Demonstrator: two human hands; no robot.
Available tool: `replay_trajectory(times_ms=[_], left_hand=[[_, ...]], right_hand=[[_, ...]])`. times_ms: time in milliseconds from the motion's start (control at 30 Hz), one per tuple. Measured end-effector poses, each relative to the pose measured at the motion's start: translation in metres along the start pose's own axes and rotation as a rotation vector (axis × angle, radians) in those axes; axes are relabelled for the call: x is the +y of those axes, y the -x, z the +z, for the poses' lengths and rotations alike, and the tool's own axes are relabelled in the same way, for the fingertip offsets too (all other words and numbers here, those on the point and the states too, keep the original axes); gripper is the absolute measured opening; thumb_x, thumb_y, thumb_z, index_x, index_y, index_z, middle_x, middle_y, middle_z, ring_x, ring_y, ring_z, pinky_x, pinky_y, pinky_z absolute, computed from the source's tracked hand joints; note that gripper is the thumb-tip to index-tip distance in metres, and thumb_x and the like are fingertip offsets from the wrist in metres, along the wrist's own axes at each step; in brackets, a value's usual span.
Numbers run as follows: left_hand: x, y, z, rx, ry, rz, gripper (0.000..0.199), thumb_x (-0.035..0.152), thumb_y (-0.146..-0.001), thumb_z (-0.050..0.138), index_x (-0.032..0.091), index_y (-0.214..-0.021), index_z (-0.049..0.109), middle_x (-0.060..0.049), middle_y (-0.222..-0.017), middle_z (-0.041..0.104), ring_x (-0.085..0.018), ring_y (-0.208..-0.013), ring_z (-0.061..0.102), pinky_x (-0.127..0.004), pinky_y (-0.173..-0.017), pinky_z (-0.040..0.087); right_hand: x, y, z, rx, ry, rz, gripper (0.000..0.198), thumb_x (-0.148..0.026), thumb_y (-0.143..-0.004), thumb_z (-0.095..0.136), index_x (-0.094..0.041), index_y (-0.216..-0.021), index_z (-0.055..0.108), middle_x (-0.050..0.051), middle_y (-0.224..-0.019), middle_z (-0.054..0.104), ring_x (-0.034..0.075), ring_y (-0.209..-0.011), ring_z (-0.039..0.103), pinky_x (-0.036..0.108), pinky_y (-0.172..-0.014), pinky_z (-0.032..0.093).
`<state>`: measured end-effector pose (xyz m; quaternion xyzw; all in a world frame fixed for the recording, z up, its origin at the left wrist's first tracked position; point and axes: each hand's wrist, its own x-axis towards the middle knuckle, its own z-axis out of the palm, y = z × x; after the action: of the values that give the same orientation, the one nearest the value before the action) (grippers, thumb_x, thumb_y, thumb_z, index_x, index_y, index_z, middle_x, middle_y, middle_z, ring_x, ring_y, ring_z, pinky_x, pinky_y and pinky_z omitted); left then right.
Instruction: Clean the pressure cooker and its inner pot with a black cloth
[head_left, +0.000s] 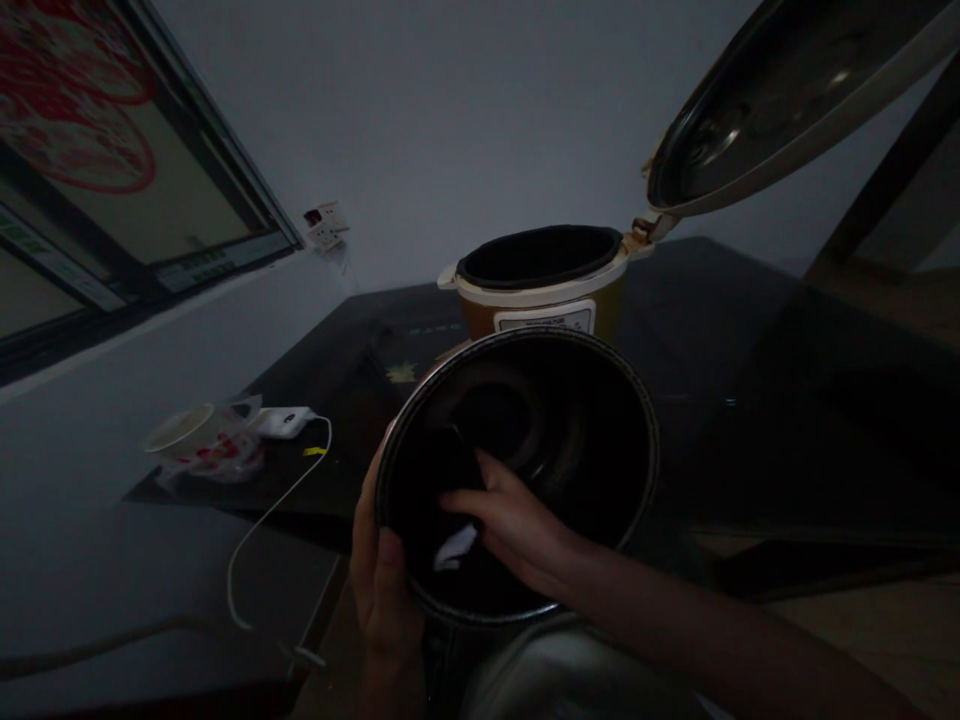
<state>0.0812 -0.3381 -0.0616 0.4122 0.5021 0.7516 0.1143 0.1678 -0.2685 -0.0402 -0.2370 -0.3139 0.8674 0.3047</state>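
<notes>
A dark inner pot of a cooker is tilted so that its mouth faces me. My left hand grips it at the left side, with the thumb over the rim and the fingers around the outside. Inside the pot is my right hand, its fingers closed on what looks like a dark cloth with a white label showing. The cloth's outline blends into the black interior. Just behind the pot stands the rice cooker, its hinged lid raised to the right.
The cooker stands on a dark glossy table against a wall. At the left edge are a paper bowl in a plastic bag and a white power strip; its cable hangs off the side. Wall sockets are beside a window.
</notes>
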Motion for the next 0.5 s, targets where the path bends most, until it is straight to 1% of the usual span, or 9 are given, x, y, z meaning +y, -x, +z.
replay_trajectory(times_ms=[100, 200, 267, 367, 500], left_hand=[[0.001, -0.001, 0.001, -0.003, -0.039, -0.008, 0.051, 0.036, -0.094, 0.044, 0.027, -0.145, 0.045, -0.006, -0.143, 0.054, -0.029, -0.135, 0.047, -0.046, -0.111, 0.041], [0.002, -0.002, 0.004, 0.009, -0.036, 0.012, 0.049, 0.036, -0.093, 0.044, 0.026, -0.141, 0.050, -0.006, -0.142, 0.056, -0.028, -0.135, 0.047, -0.045, -0.110, 0.042], [0.003, -0.003, 0.005, 0.026, 0.011, 0.014, 0.046, 0.034, -0.093, 0.047, 0.028, -0.138, 0.053, -0.004, -0.140, 0.057, -0.027, -0.134, 0.048, -0.044, -0.111, 0.040], [0.004, -0.003, 0.005, 0.025, 0.045, -0.008, 0.043, 0.033, -0.093, 0.047, 0.028, -0.134, 0.057, -0.004, -0.140, 0.057, -0.027, -0.134, 0.048, -0.043, -0.113, 0.037], [0.005, -0.003, 0.005, -0.015, -0.004, 0.011, 0.045, 0.036, -0.094, 0.045, 0.024, -0.135, 0.056, -0.006, -0.142, 0.055, -0.028, -0.137, 0.044, -0.044, -0.114, 0.036]], right_hand=[[0.002, 0.012, -0.020, 0.009, 0.069, 0.126, 0.057, -0.012, -0.059, 0.070, -0.018, -0.114, 0.057, 0.003, -0.102, 0.071, 0.020, -0.094, 0.068, 0.034, -0.087, 0.051], [-0.006, 0.017, -0.034, 0.036, 0.139, 0.176, 0.055, -0.014, -0.060, 0.072, -0.017, -0.114, 0.058, 0.003, -0.096, 0.072, 0.019, -0.085, 0.069, 0.033, -0.080, 0.052], [-0.013, 0.015, -0.036, 0.059, 0.152, 0.201, 0.050, -0.015, -0.063, 0.072, -0.017, -0.111, 0.059, 0.003, -0.093, 0.073, 0.018, -0.082, 0.070, 0.033, -0.079, 0.053], [-0.021, 0.008, -0.024, 0.069, 0.130, 0.220, 0.039, -0.016, -0.068, 0.073, -0.018, -0.105, 0.063, 0.002, -0.090, 0.073, 0.017, -0.079, 0.069, 0.032, -0.076, 0.053], [-0.036, -0.005, 0.010, 0.004, 0.031, 0.122, 0.022, -0.015, -0.067, 0.075, -0.016, -0.087, 0.067, 0.001, -0.078, 0.072, 0.014, -0.071, 0.066, 0.027, -0.074, 0.049]])
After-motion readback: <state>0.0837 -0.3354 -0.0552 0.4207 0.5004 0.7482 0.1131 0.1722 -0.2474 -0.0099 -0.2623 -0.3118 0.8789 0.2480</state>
